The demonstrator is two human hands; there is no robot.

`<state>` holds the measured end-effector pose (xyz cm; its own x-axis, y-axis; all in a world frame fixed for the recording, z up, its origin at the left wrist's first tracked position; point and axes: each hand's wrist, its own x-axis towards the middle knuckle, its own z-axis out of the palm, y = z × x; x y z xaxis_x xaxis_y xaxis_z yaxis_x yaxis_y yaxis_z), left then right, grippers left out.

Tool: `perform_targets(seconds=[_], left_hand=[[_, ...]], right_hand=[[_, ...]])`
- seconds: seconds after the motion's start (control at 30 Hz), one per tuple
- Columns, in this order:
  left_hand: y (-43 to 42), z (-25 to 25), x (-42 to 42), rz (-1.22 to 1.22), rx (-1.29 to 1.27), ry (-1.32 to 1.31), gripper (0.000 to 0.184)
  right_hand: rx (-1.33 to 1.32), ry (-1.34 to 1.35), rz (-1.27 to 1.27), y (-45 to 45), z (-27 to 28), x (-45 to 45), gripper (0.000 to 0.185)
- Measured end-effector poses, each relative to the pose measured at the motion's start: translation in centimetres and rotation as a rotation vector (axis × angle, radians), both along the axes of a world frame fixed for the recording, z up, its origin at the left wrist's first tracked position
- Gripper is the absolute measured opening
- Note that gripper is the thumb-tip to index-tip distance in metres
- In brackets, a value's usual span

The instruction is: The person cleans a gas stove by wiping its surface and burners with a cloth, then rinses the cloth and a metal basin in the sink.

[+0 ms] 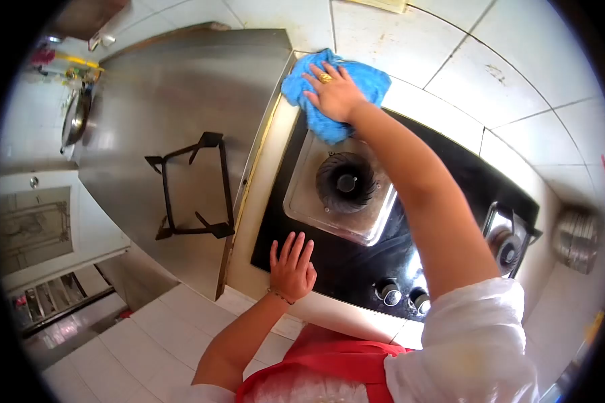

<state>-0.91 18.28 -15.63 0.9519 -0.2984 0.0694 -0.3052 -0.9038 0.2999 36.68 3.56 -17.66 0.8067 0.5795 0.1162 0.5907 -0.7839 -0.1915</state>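
The person's right hand (339, 95) is pressed palm-down on a bunched blue cloth (371, 79), fingers loosely spread over it rather than closed in a fist; I can't tell whether any fold is pinched underneath; the left hand (292, 272) lies flat near the front left of the black hob (339, 274), fingers stretched out and nothing in its grasp, looking to me like a prop for the reach. I'd judge the step in hand to be wiping the back left corner, and the next move to call for steady pressure along that back edge, then care around the metal burner tray (301, 208); a loose fold could catch on the burner (346, 183). The cloth sits directly beneath the right hand and well apart from the left, with the burner tray between; it overlaps the hob's rear corner, close against the wall tiles (396, 40). Further out, the pan support (226, 178) is off that burner and lies on the steel surface (128, 121) to the left; the right arm (427, 181) slants across the hob; beyond it are the control knobs (388, 293) near the front, and a second burner (507, 250) at the far right.
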Motion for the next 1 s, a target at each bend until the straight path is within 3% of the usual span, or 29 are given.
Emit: perform_targets(seconds=[0.2, 0.37, 0.47, 0.7, 0.9, 1.0], left_hand=[[-0.3, 0.1, -0.5, 0.027, 0.007, -0.026, 0.053], [0.0, -0.1, -0.3, 0.032, 0.001, -0.036, 0.053], [0.0, 0.0, -0.3, 0.029, -0.006, -0.026, 0.054], [0.2, 0.1, -0.2, 0.038, -0.022, -0.015, 0.055], [-0.1, 0.3, -0.4, 0.03, -0.05, -0.007, 0.056], [0.0, 0.1, -0.4, 0.033, -0.008, -0.019, 0.056]], right_hand=[[0.083, 0.072, 0.027, -5.0, -0.1, -0.6, 0.055], [0.01, -0.068, -0.117, -18.1, 1.5, -9.0, 0.049], [-0.091, -0.041, -0.277, -20.8, 2.0, -13.9, 0.053], [-0.073, -0.129, -0.391, -15.5, -0.2, -9.5, 0.065], [-0.121, 0.031, -0.619, -4.8, 0.2, -4.2, 0.09], [-0.15, 0.239, -0.545, -1.7, 1.9, -3.7, 0.097]])
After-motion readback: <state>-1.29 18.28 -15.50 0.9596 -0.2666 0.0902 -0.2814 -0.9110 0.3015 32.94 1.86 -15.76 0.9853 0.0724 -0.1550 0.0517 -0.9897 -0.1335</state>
